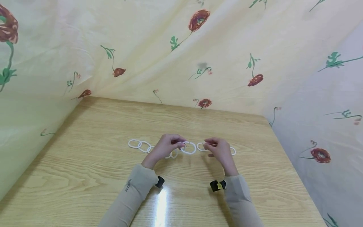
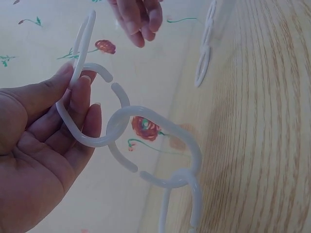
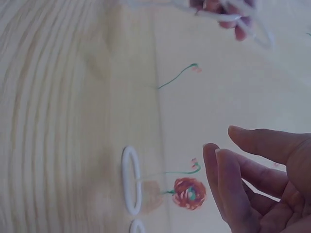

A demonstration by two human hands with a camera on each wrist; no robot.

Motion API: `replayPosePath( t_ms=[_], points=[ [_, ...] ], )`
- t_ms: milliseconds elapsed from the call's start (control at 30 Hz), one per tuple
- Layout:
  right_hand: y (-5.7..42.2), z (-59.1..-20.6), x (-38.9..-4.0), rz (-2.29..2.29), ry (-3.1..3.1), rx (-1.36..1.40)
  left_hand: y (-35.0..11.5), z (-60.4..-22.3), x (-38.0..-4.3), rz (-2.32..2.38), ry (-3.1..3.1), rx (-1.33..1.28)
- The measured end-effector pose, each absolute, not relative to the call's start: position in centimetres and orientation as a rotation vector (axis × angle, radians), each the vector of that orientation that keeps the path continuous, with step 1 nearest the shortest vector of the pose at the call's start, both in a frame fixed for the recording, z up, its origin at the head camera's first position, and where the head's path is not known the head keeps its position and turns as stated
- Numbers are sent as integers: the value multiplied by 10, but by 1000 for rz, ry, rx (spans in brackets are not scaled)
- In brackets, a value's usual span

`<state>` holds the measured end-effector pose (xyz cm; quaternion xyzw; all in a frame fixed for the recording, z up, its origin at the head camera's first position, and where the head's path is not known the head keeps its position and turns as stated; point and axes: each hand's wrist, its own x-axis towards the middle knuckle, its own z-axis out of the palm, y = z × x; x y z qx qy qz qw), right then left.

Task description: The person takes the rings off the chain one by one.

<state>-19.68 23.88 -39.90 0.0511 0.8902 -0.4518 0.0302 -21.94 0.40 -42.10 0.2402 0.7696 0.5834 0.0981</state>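
My left hand pinches a white plastic chain link between thumb and fingers, raised over the table. More joined white links hang from it in the left wrist view, each with a small gap in its ring. In the head view this chain trails left behind the hand, partly hidden by it. My right hand has its fingers loosely bent, thumb and fingertips apart with nothing between them in the right wrist view. Beneath it a row of similar white links lies on the table, partly covered in the head view.
The wooden table stretches out on all sides of the hands. Cream cloth with red flowers hangs along its back edge and both sides. Black straps with small devices sit at the wrists.
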Motion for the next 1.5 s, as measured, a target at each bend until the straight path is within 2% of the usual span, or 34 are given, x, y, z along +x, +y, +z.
replayPosePath(
  t_ms=[800,1500],
  points=[
    [225,-383,-183,-1569,2453,-96,8,-420,-218,1774,2352,655],
    [213,-383,-182,-1693,2318,-83,7,-417,-218,1871,2342,597]
  ],
)
